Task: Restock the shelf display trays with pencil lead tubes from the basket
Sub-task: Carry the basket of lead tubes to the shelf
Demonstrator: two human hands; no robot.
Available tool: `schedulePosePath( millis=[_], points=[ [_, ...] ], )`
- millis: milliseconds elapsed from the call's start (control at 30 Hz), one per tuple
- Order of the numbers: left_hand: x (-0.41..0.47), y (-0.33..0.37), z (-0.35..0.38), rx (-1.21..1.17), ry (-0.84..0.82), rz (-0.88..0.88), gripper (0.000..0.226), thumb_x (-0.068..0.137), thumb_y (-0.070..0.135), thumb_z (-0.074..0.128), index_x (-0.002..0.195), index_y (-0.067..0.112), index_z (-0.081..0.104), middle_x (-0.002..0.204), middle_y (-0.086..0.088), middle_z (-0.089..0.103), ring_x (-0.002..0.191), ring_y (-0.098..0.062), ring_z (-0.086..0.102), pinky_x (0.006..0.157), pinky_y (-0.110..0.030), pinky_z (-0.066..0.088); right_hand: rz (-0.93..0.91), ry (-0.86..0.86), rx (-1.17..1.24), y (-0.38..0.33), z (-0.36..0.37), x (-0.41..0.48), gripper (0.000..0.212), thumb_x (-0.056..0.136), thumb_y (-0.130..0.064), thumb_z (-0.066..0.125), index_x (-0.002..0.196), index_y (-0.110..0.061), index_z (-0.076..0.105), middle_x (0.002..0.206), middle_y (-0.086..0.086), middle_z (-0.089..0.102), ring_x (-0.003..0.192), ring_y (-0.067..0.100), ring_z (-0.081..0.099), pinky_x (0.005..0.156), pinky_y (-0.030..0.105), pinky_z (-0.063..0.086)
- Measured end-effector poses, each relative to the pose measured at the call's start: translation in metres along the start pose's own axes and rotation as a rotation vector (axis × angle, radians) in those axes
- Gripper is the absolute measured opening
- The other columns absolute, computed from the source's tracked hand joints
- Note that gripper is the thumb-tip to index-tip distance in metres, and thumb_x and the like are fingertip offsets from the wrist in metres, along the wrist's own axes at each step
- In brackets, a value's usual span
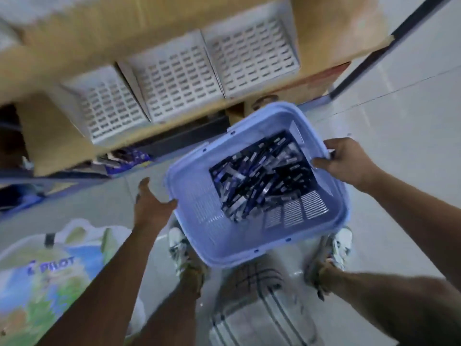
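A light blue plastic basket [199, 221] hangs in the air in front of the shelf, tilted, with a heap of dark pencil lead tubes [262, 176] in it. My right hand [346, 162] grips its right rim, thumb inside. My left hand [152, 206] lies against the left wall of the basket, fingers hidden below the rim. Three white display trays [174, 83] with rows of slots stand side by side on the wooden shelf; their slots look empty in this blurred view.
A plastic bag printed PILOT [50, 270] lies on the floor at lower left. My feet in white shoes [179, 248] stand on pale tiles below the basket. Dark packets [129, 158] sit on a lower shelf level. A dark post [389, 48] rises at right.
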State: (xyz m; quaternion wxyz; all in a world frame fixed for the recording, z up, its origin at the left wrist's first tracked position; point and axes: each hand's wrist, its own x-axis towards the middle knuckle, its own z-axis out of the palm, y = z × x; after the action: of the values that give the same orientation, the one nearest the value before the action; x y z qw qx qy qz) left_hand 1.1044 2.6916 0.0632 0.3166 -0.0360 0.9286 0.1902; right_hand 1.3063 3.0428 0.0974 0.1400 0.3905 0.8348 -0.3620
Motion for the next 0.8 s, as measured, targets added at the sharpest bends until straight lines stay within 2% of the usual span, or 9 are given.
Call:
schedulePosePath(
  millis=[67,100,200,267,367,433,533,667,800],
  points=[
    [0.0,-0.015,0.031,-0.281,-0.117,-0.232,0.089,0.08,0.01,0.075,0.148,0.013,0.019,0.141,-0.025,0.041,0.113,-0.036,0.055,0.084,-0.041,0.045,0.015,0.017,0.049,0.017,0.024,0.015,0.013,0.081,-0.008,0.072,0.091,0.0,0.071,0.068,0.019,0.064,0.058,0.027,0.052,0.058,0.031,0.038],
    [0.001,-0.022,0.046,-0.38,-0.192,-0.293,0.08,0.084,0.007,0.071,0.146,0.013,0.023,0.136,-0.023,0.046,0.108,-0.033,0.056,0.082,-0.04,0.045,0.025,0.021,0.076,0.024,0.035,0.022,0.014,0.079,-0.007,0.073,0.091,0.001,0.071,0.069,0.018,0.065,0.057,0.025,0.051,0.056,0.031,0.039],
    [0.01,-0.038,0.078,-0.439,-0.296,-0.227,0.031,0.089,0.006,0.064,0.117,0.013,0.052,0.118,-0.016,0.061,0.091,-0.028,0.059,0.077,-0.042,0.048,0.078,0.037,0.184,0.041,0.065,0.044,0.014,0.078,-0.003,0.073,0.091,-0.001,0.071,0.066,0.01,0.061,0.053,0.019,0.049,0.049,0.027,0.038],
    [0.033,-0.048,0.086,-0.317,-0.235,-0.166,0.018,0.084,0.009,0.068,0.099,0.007,0.058,0.102,-0.02,0.064,0.082,-0.027,0.059,0.075,-0.049,0.051,0.109,0.039,0.231,0.049,0.078,0.057,0.017,0.079,-0.002,0.074,0.095,-0.002,0.07,0.068,0.01,0.061,0.053,0.021,0.05,0.05,0.026,0.039],
    [0.068,-0.051,0.08,-0.061,-0.31,-0.107,0.052,0.052,0.025,0.07,0.099,0.003,0.065,0.097,-0.016,0.065,0.087,-0.03,0.063,0.077,-0.042,0.053,0.129,0.033,0.214,0.057,0.091,0.076,0.023,0.078,-0.003,0.075,0.1,0.0,0.07,0.076,0.019,0.066,0.06,0.027,0.056,0.057,0.032,0.045],
    [0.076,-0.044,0.069,0.022,-0.383,-0.11,0.051,0.046,0.02,0.073,0.094,0.002,0.066,0.095,-0.015,0.065,0.089,-0.031,0.064,0.078,-0.041,0.053,0.138,0.037,0.2,0.056,0.099,0.086,0.027,0.077,-0.005,0.076,0.103,0.001,0.071,0.085,0.024,0.07,0.069,0.034,0.065,0.065,0.042,0.053],
    [0.081,-0.038,0.052,0.078,-0.441,-0.143,0.032,0.065,0.005,0.082,0.093,0.003,0.065,0.094,-0.018,0.067,0.083,-0.033,0.066,0.072,-0.04,0.058,0.121,0.047,0.139,0.049,0.111,0.098,0.027,0.078,-0.005,0.074,0.104,0.001,0.071,0.093,0.023,0.071,0.086,0.039,0.068,0.076,0.044,0.055],
    [0.084,-0.035,0.042,0.097,-0.492,-0.136,0.023,0.074,0.002,0.079,0.091,0.005,0.063,0.086,-0.015,0.069,0.071,-0.027,0.068,0.058,-0.034,0.058,0.11,0.078,-0.071,0.041,0.124,0.1,0.028,0.085,-0.014,0.067,0.108,0.002,0.065,0.101,0.024,0.068,0.094,0.04,0.064,0.076,0.037,0.049],
    [0.08,-0.038,0.043,0.055,-0.532,-0.121,0.038,0.079,0.0,0.074,0.114,-0.001,0.059,0.1,-0.019,0.068,0.084,-0.031,0.069,0.07,-0.042,0.059,0.127,0.126,-0.19,0.036,0.132,0.094,0.024,0.091,-0.015,0.057,0.11,0.0,0.053,0.112,0.022,0.062,0.104,0.039,0.06,0.075,0.034,0.042]
  ],
)
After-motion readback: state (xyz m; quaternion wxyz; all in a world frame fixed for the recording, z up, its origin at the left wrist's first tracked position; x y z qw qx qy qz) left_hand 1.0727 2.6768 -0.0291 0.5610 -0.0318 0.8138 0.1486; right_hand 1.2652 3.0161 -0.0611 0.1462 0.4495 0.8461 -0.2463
